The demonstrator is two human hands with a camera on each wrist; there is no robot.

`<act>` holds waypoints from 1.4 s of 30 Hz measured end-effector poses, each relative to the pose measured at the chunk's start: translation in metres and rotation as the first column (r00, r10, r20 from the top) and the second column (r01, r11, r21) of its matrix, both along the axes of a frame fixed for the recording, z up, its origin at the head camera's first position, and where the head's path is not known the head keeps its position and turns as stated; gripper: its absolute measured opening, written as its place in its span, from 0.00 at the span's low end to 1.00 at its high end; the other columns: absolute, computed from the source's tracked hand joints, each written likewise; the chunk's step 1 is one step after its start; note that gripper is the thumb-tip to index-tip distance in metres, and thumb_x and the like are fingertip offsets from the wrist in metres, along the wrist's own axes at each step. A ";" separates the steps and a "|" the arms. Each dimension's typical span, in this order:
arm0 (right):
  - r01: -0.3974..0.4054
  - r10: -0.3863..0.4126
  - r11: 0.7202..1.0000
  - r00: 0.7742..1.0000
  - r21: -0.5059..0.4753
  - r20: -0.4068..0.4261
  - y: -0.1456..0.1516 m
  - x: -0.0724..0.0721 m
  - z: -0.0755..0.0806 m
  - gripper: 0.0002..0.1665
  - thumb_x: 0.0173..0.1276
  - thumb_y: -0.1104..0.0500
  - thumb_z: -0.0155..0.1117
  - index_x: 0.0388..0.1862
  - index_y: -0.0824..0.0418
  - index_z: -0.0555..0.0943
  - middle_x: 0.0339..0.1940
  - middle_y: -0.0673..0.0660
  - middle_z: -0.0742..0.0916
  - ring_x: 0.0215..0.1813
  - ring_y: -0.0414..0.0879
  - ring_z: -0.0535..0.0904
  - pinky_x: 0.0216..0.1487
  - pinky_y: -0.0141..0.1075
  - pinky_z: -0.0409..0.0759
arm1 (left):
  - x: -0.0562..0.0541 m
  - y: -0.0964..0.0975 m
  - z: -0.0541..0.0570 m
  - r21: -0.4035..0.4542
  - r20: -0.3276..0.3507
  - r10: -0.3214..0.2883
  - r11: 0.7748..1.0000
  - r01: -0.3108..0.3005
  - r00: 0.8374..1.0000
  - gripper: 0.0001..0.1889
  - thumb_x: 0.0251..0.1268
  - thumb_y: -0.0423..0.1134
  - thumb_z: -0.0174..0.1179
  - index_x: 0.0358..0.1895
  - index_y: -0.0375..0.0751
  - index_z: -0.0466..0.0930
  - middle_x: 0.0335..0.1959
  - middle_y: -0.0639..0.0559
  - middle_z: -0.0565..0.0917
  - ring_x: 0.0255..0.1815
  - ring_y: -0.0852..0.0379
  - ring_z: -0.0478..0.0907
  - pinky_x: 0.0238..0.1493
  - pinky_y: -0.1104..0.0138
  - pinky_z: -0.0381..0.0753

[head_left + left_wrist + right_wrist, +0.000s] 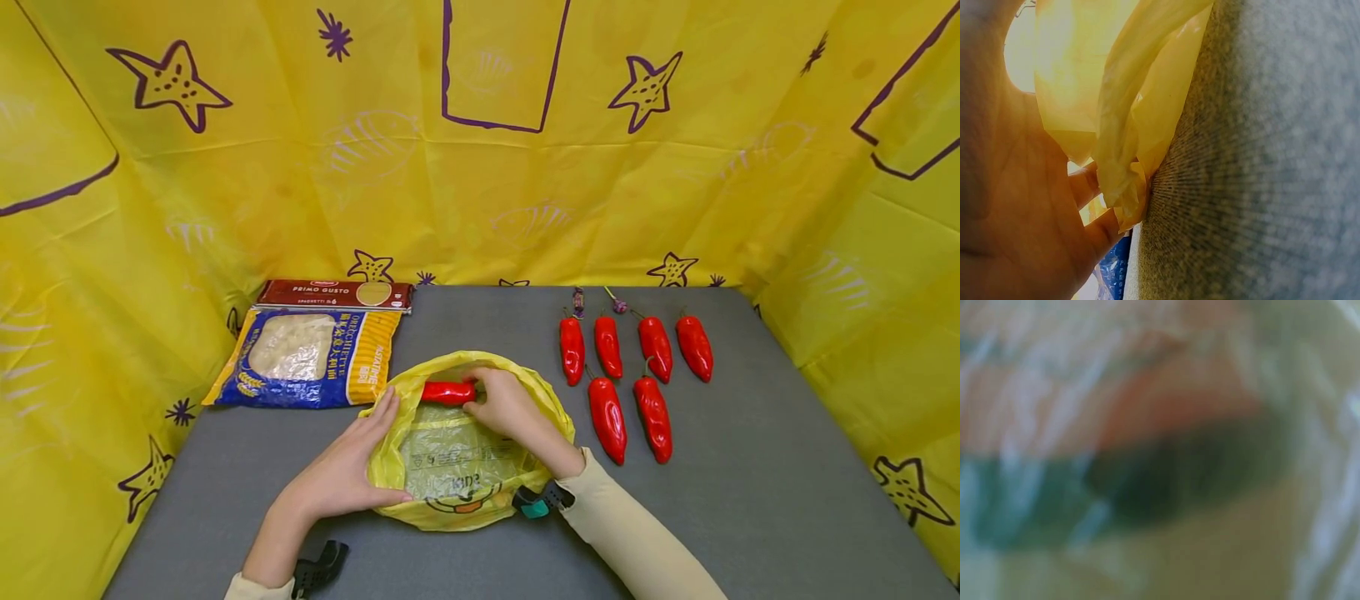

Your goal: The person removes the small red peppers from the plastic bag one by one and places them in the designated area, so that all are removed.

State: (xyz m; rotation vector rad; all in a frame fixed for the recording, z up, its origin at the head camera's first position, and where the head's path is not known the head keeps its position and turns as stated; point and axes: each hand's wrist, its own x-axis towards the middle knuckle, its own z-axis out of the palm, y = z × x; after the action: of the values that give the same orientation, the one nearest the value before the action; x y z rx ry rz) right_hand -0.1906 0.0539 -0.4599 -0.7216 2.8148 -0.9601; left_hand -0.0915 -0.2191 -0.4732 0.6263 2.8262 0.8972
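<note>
A yellow plastic bag (480, 521) lies on the grey table with its mouth spread wide and printed film showing inside. My right hand (504, 408) reaches into it and grips one end of a red chili pepper (447, 392) near the bag's far inner side. Along the bag's left rim rests my left hand (348, 467), its fingers fairly straight and its thumb over the near edge. The left wrist view has that palm (1022, 206) beside the yellow film (1129, 100). Blur and film fill the right wrist view, so the fingers cannot be made out there.
Several red peppers (607, 419) lie on the right. Behind them are a small wrapped candy (578, 302) and a lollipop (618, 306). At the back left sit a blue and yellow pasta bag (292, 358) and a dark red spaghetti pack (330, 295). Yellow cloth (480, 200) surrounds the table.
</note>
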 end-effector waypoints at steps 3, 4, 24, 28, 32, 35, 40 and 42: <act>-0.010 0.010 1.000 1.000 0.011 0.002 0.000 0.000 0.000 0.24 0.64 0.63 0.79 0.59 0.63 0.86 0.51 0.57 0.91 0.48 0.50 0.86 0.52 0.44 0.85 | 0.000 -0.001 -0.001 0.000 0.001 0.002 1.000 -0.002 1.000 0.71 0.49 0.72 0.77 0.88 0.45 0.44 0.90 0.50 0.42 0.82 0.31 0.57 0.74 0.36 0.68; -0.012 0.012 1.000 1.000 0.010 0.005 0.000 0.001 0.001 0.23 0.64 0.63 0.79 0.58 0.63 0.86 0.51 0.57 0.91 0.49 0.51 0.86 0.52 0.45 0.85 | 0.000 -0.001 -0.002 0.000 0.001 0.003 1.000 -0.003 1.000 0.71 0.49 0.73 0.76 0.88 0.45 0.44 0.90 0.50 0.42 0.82 0.31 0.57 0.74 0.35 0.67; 0.015 -0.014 1.000 0.986 0.004 -0.164 0.014 0.014 0.022 0.18 0.62 0.57 0.81 0.51 0.57 0.89 0.46 0.52 0.92 0.47 0.49 0.87 0.49 0.44 0.86 | -0.005 0.000 0.004 0.005 0.018 0.000 1.000 0.000 1.000 0.70 0.49 0.71 0.77 0.89 0.47 0.42 0.90 0.53 0.40 0.83 0.27 0.54 0.74 0.32 0.65; 0.018 -0.020 1.000 0.982 -0.015 -0.188 0.020 0.020 0.024 0.17 0.61 0.57 0.81 0.48 0.57 0.89 0.43 0.52 0.91 0.44 0.50 0.88 0.46 0.44 0.85 | -0.003 0.002 0.004 0.004 0.029 0.002 1.000 -0.002 1.000 0.70 0.49 0.70 0.78 0.89 0.48 0.42 0.90 0.53 0.40 0.83 0.27 0.54 0.74 0.32 0.65; 0.012 -0.019 0.999 0.979 -0.037 -0.204 0.026 0.024 0.027 0.16 0.60 0.58 0.82 0.47 0.57 0.90 0.41 0.52 0.91 0.42 0.49 0.87 0.45 0.43 0.85 | -0.001 0.002 0.003 0.007 0.030 0.003 1.000 -0.004 1.000 0.71 0.49 0.70 0.78 0.89 0.48 0.42 0.90 0.53 0.40 0.83 0.27 0.54 0.74 0.33 0.66; -0.001 -0.010 0.999 0.976 -0.052 -0.217 0.028 0.026 0.031 0.16 0.59 0.58 0.82 0.46 0.57 0.90 0.40 0.52 0.91 0.41 0.49 0.87 0.45 0.43 0.85 | 0.000 0.001 0.002 0.010 0.034 0.006 1.000 -0.007 0.999 0.71 0.48 0.71 0.78 0.89 0.48 0.42 0.90 0.53 0.40 0.83 0.27 0.54 0.73 0.32 0.66; -0.011 -0.005 0.997 0.975 -0.072 -0.222 0.032 0.030 0.038 0.16 0.59 0.58 0.81 0.46 0.57 0.90 0.41 0.51 0.92 0.43 0.50 0.87 0.46 0.44 0.85 | 0.001 0.000 0.002 0.017 0.038 0.010 1.000 -0.011 0.999 0.70 0.48 0.71 0.78 0.89 0.49 0.43 0.90 0.53 0.41 0.83 0.28 0.55 0.73 0.31 0.66; -0.005 -0.012 0.997 0.976 -0.080 -0.216 0.034 0.031 0.039 0.16 0.59 0.58 0.80 0.46 0.57 0.90 0.41 0.51 0.92 0.43 0.49 0.87 0.46 0.43 0.85 | 0.001 0.000 0.002 0.017 0.034 0.008 1.000 -0.008 0.999 0.71 0.48 0.71 0.78 0.89 0.48 0.43 0.90 0.52 0.41 0.83 0.28 0.55 0.73 0.32 0.66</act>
State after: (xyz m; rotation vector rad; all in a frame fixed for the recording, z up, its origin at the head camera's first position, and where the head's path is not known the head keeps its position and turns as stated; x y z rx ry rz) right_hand -0.1600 0.0879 -0.4212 -0.8823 2.9769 -1.0614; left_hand -0.0908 -0.2189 -0.4712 0.5965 2.7961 0.9253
